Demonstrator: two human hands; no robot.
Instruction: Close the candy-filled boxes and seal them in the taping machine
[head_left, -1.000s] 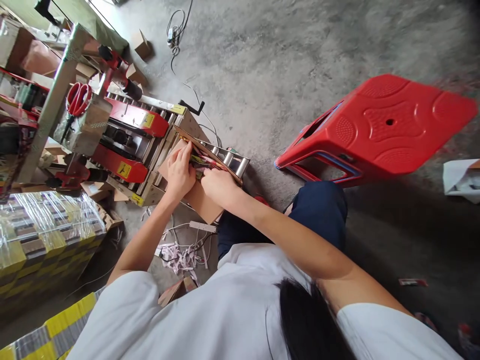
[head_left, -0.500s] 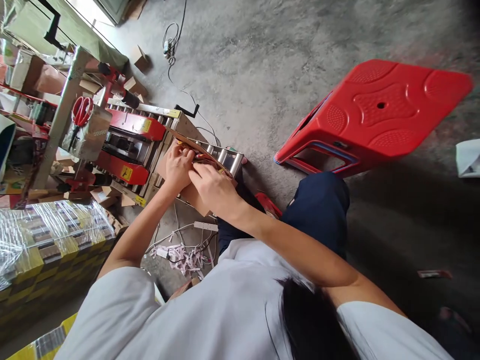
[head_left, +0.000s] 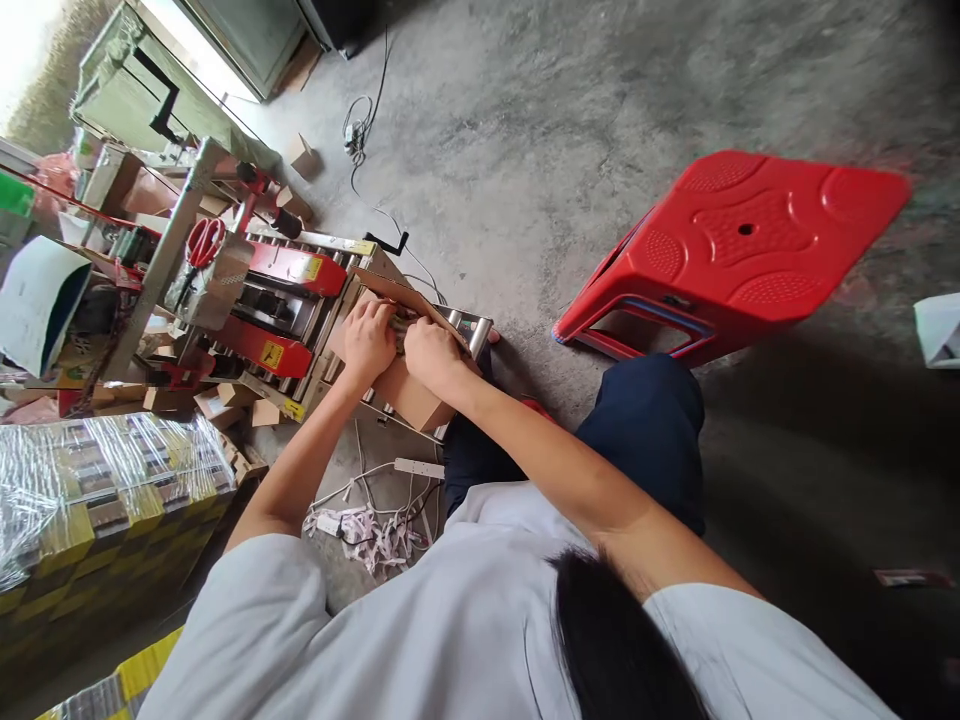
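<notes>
A brown cardboard box (head_left: 409,395) rests on the near end of a roller conveyor (head_left: 469,325) of a red carton-sealing machine (head_left: 277,300). My left hand (head_left: 367,340) lies on top of the box with its fingers curled over the contents at the open top. My right hand (head_left: 431,355) is beside it, fingers bent down into the same opening, close under a raised flap (head_left: 405,290). What the fingers press on is mostly hidden; a bit of coloured packaging shows between the hands.
A red plastic stool (head_left: 742,250) lies tipped on the concrete floor at the right. Shrink-wrapped yellow packs (head_left: 90,500) are stacked at the left. Red scissors (head_left: 202,245) hang on the machine frame. White cables and a power strip (head_left: 416,467) lie on the floor below the conveyor.
The view shifted and pulled back a little. Both hands moved closer together on the box top, and the right hand now pushes down into the opening.
</notes>
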